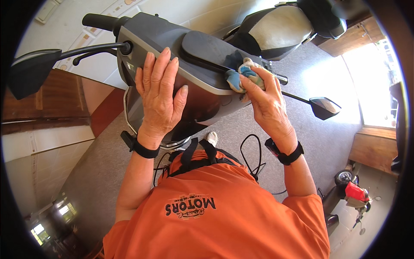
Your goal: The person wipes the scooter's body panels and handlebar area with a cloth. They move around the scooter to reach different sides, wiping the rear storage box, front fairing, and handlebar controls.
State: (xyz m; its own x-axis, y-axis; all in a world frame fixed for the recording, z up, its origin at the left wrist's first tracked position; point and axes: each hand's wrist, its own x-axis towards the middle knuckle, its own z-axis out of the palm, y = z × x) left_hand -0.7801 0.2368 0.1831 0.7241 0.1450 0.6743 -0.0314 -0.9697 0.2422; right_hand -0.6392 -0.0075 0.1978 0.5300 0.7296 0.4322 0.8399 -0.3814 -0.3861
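Before me stands a grey scooter, its handlebar cover (155, 35) facing up. My left hand (161, 90) rests with fingers spread on the cover's front edge and holds nothing. Between the thumb and fingers of my right hand (266, 92) is a crumpled white and blue cloth (247, 76). The cloth touches the cover's front rim, beside the raised dark instrument panel (207, 48). A darker, damp-looking patch (234, 60) shows on that panel behind the cloth. Part of the rim is hidden under the cloth and my fingers.
A mirror (35, 73) and a handgrip (100, 22) stick out at the left. Another mirror (325, 106) extends right. The scooter's seat (278, 27) lies behind. A black cable (250, 139) loops on the floor near my shoe (212, 138). A red scooter (355, 191) stands at lower right.
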